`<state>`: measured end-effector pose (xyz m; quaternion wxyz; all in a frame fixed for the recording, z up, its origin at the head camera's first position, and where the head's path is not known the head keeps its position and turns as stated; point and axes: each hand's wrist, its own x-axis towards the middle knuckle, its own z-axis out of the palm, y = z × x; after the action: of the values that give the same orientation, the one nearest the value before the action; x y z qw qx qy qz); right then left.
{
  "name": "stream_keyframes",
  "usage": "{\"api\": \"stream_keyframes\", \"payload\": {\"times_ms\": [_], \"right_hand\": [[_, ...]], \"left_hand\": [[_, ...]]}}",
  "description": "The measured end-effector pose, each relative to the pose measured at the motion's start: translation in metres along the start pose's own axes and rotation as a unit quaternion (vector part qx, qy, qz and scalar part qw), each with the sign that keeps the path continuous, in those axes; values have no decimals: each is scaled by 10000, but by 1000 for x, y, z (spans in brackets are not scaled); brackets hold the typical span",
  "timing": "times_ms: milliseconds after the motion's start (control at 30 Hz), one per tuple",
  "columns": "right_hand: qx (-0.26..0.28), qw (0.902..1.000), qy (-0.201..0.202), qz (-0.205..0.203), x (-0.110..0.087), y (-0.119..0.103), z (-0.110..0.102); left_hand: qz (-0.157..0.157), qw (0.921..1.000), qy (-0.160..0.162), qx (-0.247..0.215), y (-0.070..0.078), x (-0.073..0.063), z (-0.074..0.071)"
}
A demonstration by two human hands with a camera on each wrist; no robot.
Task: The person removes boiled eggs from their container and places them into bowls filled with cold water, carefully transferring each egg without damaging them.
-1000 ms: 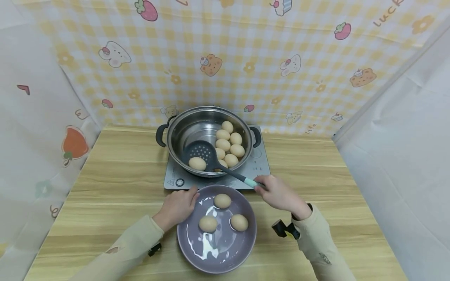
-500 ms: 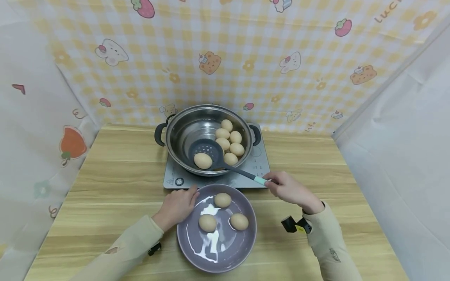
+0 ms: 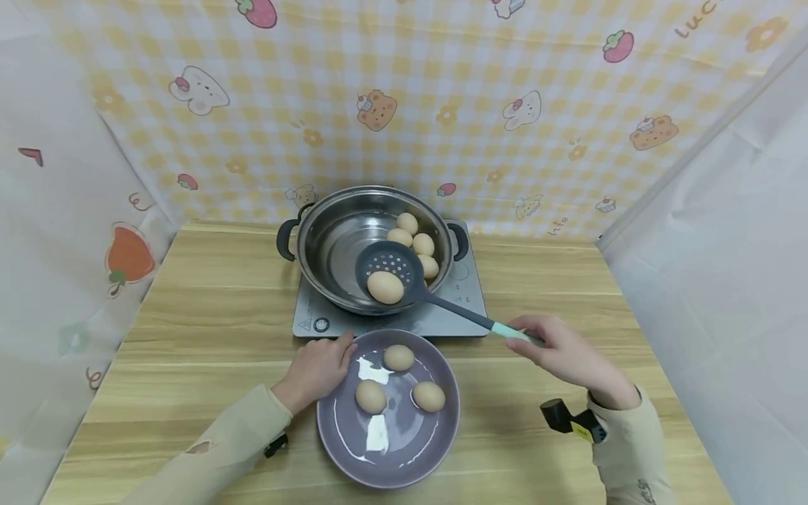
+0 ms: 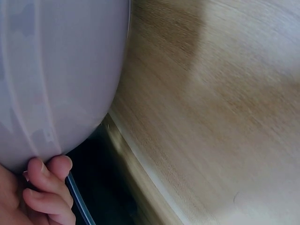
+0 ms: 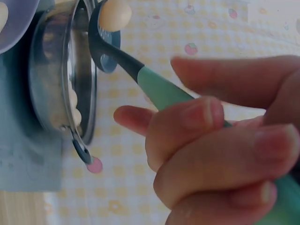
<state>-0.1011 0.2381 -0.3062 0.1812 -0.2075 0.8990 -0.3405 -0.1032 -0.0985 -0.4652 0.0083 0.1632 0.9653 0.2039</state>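
One egg riding the skimmer over the pot

Right hand (image 3: 562,351) has its fingers curled round the mint-green handle of the skimmer (image 3: 451,306), and a single egg (image 3: 386,287) sits in the bowl, held above the near part of the steel pot (image 3: 315,245). More eggs (image 3: 423,245) are bunched in the pot's right side, partly hidden by the skimmer. Pot's on a flat grey cooker (image 3: 463,280). Left hand (image 3: 318,370) grips the far-left rim of a purple plate (image 3: 404,456), nearer in, with three eggs (image 3: 370,397) on it.
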Motion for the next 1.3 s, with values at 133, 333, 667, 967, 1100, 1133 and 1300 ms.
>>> {"api": "stream_keyframes", "payload": {"times_ms": [133,333,667,967,1100,1133,1300], "right_hand": [[-245,9993,75,-256,-18,0,-6],[-424,9981,73,-436,-45,7,-9],[-49,9976,-113,-679,-67,25,4],[494,9944,-531,-763,-71,42,17],[508,9947,-692,-564,-72,48,20],[526,9947,-712,-527,-72,50,21],[554,9945,-806,-365,-73,55,23]], "left_hand": [[34,10000,9,38,0,1,-1],[3,9999,-136,-5,0,2,-3],[-66,9998,-194,-29,-1,3,-2],[-63,9998,-181,-51,1,3,-3],[-74,9997,-225,-70,1,2,-2],[-81,9997,-231,-72,1,2,-2],[-126,9995,-283,-99,1,1,-1]]}}
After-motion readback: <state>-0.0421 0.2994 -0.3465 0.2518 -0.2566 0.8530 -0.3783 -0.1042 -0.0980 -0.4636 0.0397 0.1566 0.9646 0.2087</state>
